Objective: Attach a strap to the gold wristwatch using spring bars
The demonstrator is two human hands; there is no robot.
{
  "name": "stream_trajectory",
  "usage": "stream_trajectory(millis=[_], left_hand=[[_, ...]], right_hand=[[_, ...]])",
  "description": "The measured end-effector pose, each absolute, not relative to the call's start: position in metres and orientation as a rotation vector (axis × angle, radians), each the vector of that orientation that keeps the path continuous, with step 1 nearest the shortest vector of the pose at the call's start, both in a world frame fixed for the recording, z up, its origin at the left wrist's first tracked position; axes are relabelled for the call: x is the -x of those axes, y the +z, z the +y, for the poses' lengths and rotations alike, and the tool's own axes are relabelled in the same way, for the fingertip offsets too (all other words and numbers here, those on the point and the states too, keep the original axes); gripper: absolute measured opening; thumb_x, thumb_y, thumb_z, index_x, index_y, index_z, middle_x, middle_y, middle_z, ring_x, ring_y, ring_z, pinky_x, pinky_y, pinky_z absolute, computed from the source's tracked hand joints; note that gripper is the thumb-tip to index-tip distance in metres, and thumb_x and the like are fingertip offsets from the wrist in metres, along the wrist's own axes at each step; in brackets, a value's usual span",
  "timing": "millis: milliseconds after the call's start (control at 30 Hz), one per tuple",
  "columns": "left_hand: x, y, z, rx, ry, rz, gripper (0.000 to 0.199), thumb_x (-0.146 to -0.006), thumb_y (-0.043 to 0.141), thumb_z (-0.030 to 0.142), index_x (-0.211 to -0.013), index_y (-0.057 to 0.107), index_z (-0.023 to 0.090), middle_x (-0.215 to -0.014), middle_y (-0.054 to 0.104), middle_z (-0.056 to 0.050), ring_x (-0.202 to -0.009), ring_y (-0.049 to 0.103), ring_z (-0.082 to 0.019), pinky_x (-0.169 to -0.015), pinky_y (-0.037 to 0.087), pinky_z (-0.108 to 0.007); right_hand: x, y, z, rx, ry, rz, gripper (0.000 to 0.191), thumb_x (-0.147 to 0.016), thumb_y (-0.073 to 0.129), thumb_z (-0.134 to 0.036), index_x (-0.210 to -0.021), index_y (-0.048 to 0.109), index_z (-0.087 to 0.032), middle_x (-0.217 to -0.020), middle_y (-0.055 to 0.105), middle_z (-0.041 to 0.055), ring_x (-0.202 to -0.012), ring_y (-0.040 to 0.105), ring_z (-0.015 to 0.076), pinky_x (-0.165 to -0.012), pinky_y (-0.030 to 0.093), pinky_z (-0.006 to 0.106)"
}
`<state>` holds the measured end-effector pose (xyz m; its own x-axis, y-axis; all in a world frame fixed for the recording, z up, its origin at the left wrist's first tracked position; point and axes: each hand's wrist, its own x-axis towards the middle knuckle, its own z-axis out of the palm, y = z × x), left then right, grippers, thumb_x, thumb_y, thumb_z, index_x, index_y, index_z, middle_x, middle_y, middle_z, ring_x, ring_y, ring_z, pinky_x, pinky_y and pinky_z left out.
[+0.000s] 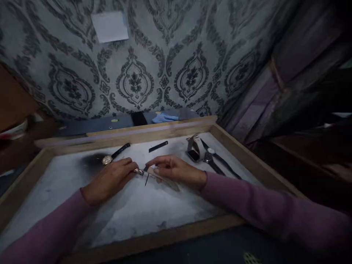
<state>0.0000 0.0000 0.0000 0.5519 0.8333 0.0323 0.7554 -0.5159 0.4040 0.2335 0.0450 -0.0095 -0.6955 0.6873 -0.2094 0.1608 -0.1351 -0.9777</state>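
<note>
My left hand (111,179) pinches a small gold-toned watch (138,171) at its fingertips, over the middle of a white-bottomed wooden tray (154,234). Facing it, my right hand (176,170) has its thumb and forefinger closed on a pale strap (167,182) that slants down to the right. A thin dark strip (146,179) stands out below, between the two hands. Just behind my left hand lies a gold-faced watch (107,159) with a black band. Behind my right hand is a short black strap piece (158,146).
Several watches lie at the tray's right, among them one with a pale band (198,146) and one with a dark band (214,163). Beyond the back rim is a blue cloth (165,117). Patterned wallpaper rises behind, with a curtain (255,106) at right.
</note>
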Motion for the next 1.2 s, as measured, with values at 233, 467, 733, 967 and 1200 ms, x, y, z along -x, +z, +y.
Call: stream_trajectory(millis=[233,467,733,967,1200], left_hand=[[-0.002,0.007,0.007,-1.733,0.556,1.248,0.033,-0.090,0.045,0.048,-0.090,0.056,0.016,-0.077,0.058,-0.003,-0.069,0.053,-0.016,-0.052,0.038,-0.022],[-0.010,0.007,0.002,-1.253,0.657,1.132,0.033,-0.084,0.058,0.049,-0.082,0.054,0.016,-0.071,0.059,-0.002,-0.063,0.057,-0.012,-0.040,0.032,-0.014],[-0.016,-0.004,-0.002,-1.119,0.642,0.985,0.029,-0.082,0.065,0.041,-0.090,0.055,0.016,-0.082,0.065,-0.006,-0.067,0.067,-0.016,-0.040,0.038,-0.015],[-0.018,-0.003,-0.005,-1.076,0.640,0.945,0.029,-0.078,0.070,0.030,-0.098,0.055,0.016,-0.086,0.065,-0.005,-0.067,0.067,-0.016,-0.042,0.040,-0.016],[-0.017,-0.007,-0.006,-1.096,0.641,0.961,0.023,-0.078,0.068,0.030,-0.091,0.055,0.016,-0.074,0.061,0.000,-0.051,0.057,-0.008,-0.038,0.031,-0.015]], right_hand=[[-0.236,-0.007,0.043,0.918,1.918,-1.729,0.032,-0.086,0.054,-0.016,-0.117,0.062,-0.011,-0.060,0.063,-0.0010,-0.050,0.049,0.0068,-0.051,0.036,0.019],[-0.240,-0.003,0.043,0.829,1.923,-1.710,0.036,-0.084,0.059,-0.025,-0.116,0.061,-0.011,-0.059,0.060,-0.0025,-0.040,0.034,0.0033,-0.042,0.025,0.018],[-0.243,0.004,0.040,0.798,1.851,-1.799,0.041,-0.084,0.060,-0.032,-0.119,0.059,-0.011,-0.063,0.060,-0.0012,-0.048,0.041,0.0054,-0.045,0.027,0.019],[-0.243,-0.002,0.041,0.791,1.841,-1.822,0.044,-0.082,0.063,-0.038,-0.118,0.060,-0.012,-0.068,0.060,0.0002,-0.057,0.050,0.0084,-0.053,0.035,0.021],[-0.242,-0.005,0.041,0.786,1.876,-1.817,0.043,-0.083,0.063,-0.037,-0.118,0.061,-0.011,-0.063,0.059,-0.0012,-0.056,0.050,0.0074,-0.052,0.033,0.020]])
